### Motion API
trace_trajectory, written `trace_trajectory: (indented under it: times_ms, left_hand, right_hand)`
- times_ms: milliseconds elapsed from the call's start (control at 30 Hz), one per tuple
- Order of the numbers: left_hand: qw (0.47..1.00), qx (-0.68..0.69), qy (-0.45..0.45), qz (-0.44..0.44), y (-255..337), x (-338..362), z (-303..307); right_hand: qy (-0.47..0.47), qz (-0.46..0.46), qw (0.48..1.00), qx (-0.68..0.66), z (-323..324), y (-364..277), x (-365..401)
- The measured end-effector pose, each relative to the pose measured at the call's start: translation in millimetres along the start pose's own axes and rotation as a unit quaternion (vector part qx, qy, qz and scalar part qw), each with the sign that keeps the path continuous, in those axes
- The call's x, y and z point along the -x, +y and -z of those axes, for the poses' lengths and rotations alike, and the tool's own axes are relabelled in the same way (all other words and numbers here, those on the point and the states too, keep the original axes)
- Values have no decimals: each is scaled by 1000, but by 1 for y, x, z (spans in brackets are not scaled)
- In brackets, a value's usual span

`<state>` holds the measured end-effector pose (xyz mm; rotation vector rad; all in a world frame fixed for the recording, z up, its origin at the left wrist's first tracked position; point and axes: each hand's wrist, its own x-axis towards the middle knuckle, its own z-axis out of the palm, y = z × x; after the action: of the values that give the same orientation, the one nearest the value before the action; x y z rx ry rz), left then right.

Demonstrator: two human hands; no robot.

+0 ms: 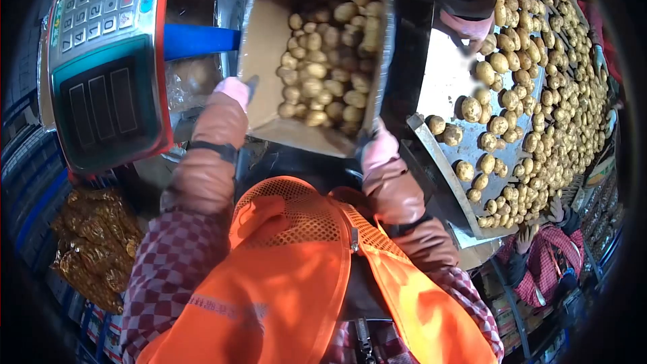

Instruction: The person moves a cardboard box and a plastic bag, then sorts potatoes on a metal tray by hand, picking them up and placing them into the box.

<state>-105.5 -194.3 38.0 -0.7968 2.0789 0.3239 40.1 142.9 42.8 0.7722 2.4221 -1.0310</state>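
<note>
Brown cardboard, upper middle of your head view, and it's the cardboard box point(266, 61), tilted in the picture, with potatoes point(315, 77) heaped inside, bare cardboard showing along its left. Your left hand point(236, 93) is on the box's left side, pink at the cuff, dark at the fingertips, gripping the wall. Over at the near right corner, your right hand point(379, 145) has hold too, its fingers partly lost in shadow. Whether anything props the box from below, you cannot tell from here.

Just left of the box sits the big red-rimmed scale display point(101, 108), silver keypad above a dark screen, with a blue post point(202, 42) running from it towards the box.

Swing right, and what a spread! The sorting surface point(438, 81) slants away, glaring white at its upper left, with loose potatoes point(566, 108) sparse on the near side and packed thick towards the far right. A raised rail point(445, 175) edges it on your side. Around it, co-workers: one sleeved hand point(472, 30) reaches in at the top, another pair of hands point(526, 237) works the lower corner. Down left, a shiny brownish bundle point(98, 246) slumps beside blue bars point(34, 202).
</note>
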Motion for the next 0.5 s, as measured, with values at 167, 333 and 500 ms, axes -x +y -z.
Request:
trace_trajectory:
  times_ms: [167,333,500]
  left_hand:
    - [971,-176,25,-163,24,48,-11]
    - [981,-142,13,-133,37,65,-3]
    - [963,-192,39,-184,30,49,-19]
  right_hand:
    - [-85,-111,986,-95,-45,159,-64]
    - [-73,-36,989,-125,-20,31,-55]
    - [-91,1,984,-156,-31,-5,-82]
